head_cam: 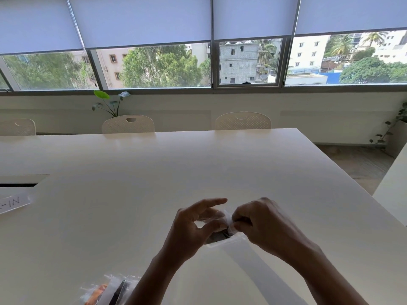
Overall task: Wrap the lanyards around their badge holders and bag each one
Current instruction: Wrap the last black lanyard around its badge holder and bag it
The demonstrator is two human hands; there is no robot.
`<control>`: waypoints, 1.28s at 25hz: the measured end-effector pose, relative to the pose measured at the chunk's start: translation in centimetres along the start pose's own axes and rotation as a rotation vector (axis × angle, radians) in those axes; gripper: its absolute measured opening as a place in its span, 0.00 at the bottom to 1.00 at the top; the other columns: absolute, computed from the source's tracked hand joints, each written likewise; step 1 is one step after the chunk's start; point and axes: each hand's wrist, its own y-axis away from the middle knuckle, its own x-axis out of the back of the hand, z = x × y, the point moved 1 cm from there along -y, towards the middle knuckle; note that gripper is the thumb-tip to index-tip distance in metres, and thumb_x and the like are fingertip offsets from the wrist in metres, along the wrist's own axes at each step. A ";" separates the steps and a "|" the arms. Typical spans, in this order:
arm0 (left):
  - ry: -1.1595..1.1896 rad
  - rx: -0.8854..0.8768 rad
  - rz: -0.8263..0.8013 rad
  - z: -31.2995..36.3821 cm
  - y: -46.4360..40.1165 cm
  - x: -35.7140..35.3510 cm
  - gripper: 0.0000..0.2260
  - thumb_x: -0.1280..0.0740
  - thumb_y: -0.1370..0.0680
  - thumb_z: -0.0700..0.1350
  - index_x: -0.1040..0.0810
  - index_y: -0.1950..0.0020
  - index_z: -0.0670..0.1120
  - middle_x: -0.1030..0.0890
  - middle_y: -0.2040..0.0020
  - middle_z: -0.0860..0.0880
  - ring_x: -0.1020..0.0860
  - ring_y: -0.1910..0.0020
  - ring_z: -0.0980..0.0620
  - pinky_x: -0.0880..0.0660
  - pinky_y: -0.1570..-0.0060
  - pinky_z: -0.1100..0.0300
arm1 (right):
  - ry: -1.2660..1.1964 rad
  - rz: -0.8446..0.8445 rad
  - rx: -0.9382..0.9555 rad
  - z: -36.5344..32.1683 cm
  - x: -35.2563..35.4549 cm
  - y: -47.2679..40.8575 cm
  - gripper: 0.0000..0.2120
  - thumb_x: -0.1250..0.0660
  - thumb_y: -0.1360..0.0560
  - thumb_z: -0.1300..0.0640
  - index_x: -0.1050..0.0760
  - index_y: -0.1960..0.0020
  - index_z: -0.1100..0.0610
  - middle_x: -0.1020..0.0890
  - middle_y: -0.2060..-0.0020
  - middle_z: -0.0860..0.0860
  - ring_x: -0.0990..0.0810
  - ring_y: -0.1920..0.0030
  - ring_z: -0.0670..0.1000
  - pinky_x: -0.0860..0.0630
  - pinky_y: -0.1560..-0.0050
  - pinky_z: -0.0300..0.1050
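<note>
With filled bags [110, 290] piled at 7 o'clock, the left hand [193, 225] and right hand [264, 223] pinched 1 clear bag [220, 230] around a dark wrapped lanyard, seemingly mid-bagging.

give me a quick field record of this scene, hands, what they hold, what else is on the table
left hand: pinches the clear bag, index finger stretched out
right hand: grip curled on the bag's other side
clear bag: held above the table, something dark inside, blurred
finished bags: pile at near edge, orange and black contents
table: white
paper label: far left
</note>
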 end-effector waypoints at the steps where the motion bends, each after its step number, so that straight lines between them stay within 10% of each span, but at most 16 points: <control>1: 0.014 0.005 0.013 0.0 0.1 -0.1 0.20 0.20 0.23 0.47 0.16 0.34 0.62 0.10 0.50 0.59 0.11 0.47 0.60 0.20 0.44 0.72 | -0.013 0.015 -0.001 -0.2 0.0 0.0 0.02 0.22 0.25 0.52 0.11 0.55 0.49 0.12 0.67 0.49 0.21 0.71 0.46 0.30 0.69 0.38; 8: 0.013 0.042 0.101 0.1 0.3 -0.3 0.22 0.20 0.24 0.40 0.15 0.36 0.62 0.09 0.51 0.56 0.10 0.47 0.57 0.19 0.44 0.69 | -0.131 0.085 -0.023 -0.1 -0.6 0.0 0.01 0.19 0.25 0.52 0.10 0.55 0.46 0.15 0.70 0.39 0.19 0.70 0.39 0.27 0.67 0.32; 15: 0.141 0.173 0.296 -0.3 1.0 -0.4 0.23 0.19 0.24 0.39 0.15 0.35 0.60 0.09 0.52 0.50 0.10 0.48 0.52 0.16 0.48 0.65 | -0.517 0.231 -0.173 1.1 -2.0 1.5 0.15 0.16 0.28 0.49 0.13 0.42 0.43 0.12 0.50 0.37 0.12 0.57 0.46 0.17 0.63 0.36; 22: 0.184 0.338 0.329 -0.7 1.6 -1.1 0.13 0.19 0.25 0.38 0.10 0.49 0.56 0.08 0.53 0.50 0.10 0.54 0.53 0.17 0.54 0.62 | -0.625 0.246 -0.290 2.2 -2.6 2.3 0.09 0.16 0.27 0.58 0.10 0.57 0.44 0.11 0.67 0.47 0.14 0.69 0.50 0.18 0.65 0.44; 32: 0.131 0.400 0.357 -1.4 2.5 -0.7 0.05 0.20 0.24 0.41 0.10 0.56 0.51 0.09 0.57 0.48 0.11 0.57 0.48 0.13 0.47 0.38 | -0.486 0.200 -0.165 1.4 -2.3 2.6 0.06 0.16 0.28 0.62 0.10 0.57 0.52 0.12 0.63 0.40 0.14 0.65 0.44 0.23 0.63 0.30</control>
